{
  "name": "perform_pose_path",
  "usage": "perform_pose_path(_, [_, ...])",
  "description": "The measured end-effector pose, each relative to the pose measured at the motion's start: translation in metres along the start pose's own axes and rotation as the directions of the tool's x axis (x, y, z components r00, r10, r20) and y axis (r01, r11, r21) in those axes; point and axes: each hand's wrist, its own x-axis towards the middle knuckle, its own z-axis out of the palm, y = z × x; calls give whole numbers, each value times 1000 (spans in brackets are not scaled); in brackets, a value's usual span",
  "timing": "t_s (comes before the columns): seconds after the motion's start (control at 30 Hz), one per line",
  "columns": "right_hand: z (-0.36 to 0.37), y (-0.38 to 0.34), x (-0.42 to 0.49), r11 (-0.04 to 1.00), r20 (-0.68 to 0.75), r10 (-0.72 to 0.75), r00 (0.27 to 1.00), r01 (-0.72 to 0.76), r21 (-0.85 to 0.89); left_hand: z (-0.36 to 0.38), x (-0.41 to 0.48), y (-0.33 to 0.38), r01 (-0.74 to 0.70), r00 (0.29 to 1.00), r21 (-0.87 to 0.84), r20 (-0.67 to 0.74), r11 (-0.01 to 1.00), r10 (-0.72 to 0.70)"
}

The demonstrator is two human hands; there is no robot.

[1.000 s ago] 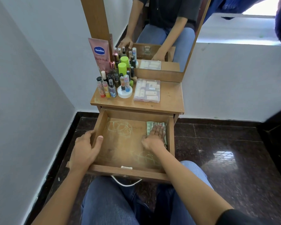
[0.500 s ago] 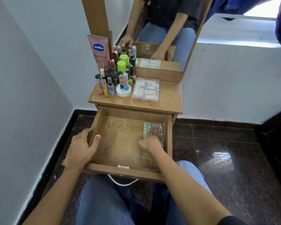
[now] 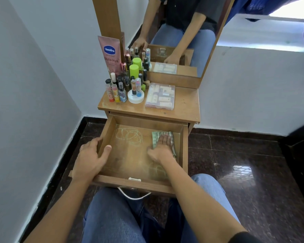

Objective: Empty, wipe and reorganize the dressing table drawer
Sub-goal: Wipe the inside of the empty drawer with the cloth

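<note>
Left grip (image 3: 90,158): clamps the left wall of the drawer (image 3: 130,155), thumb inside, fingers curled round the outside.
Vaseline tube (image 3: 110,53): upright at the rear left of the tabletop (image 3: 184,104), against the mirror frame (image 3: 107,14).
Bottles (image 3: 123,86): small ones bunched just in front of the tube.
Drawer: pulled out over the person's knees; its wooden floor bears pale green scribbles.
Cloth (image 3: 154,137): green checked, flat on the drawer floor in the rear right corner.
Clear box (image 3: 160,96): lies flat on the tabletop, right of the bottles.
Right grip (image 3: 162,148): spread flat, straight fingers pressing the cloth, clasping nothing.
</note>
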Motion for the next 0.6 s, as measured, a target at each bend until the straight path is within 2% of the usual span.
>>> perform_pose_path(0.1, [6, 7, -4, 1000, -17, 15, 1000, -15, -13, -2, -1, -1, -17, 1000, 10, 21, 1000, 17])
perform_pose_path(0.27, [-2, 20, -9, 990, -28, 93, 995, -90, 112, -3, -2, -1, -49, 997, 47, 55, 998, 46])
perform_pose_path(0.37, [-5, 15, 0, 988, -59, 101, 993, -93, 122, -4, -2, 1, -30, 998, 53, 65, 998, 27])
perform_pose_path(0.47, [-10, 11, 8, 989, -68, 89, 994, -80, 127, -3, -1, 3, -27, 998, 53, 63, 998, 23])
perform_pose_path(0.6, [-1, 0, 7, 996, -46, -13, 999, 17, 90, 1, -1, 1, -12, 999, 59, 48, 998, 9])
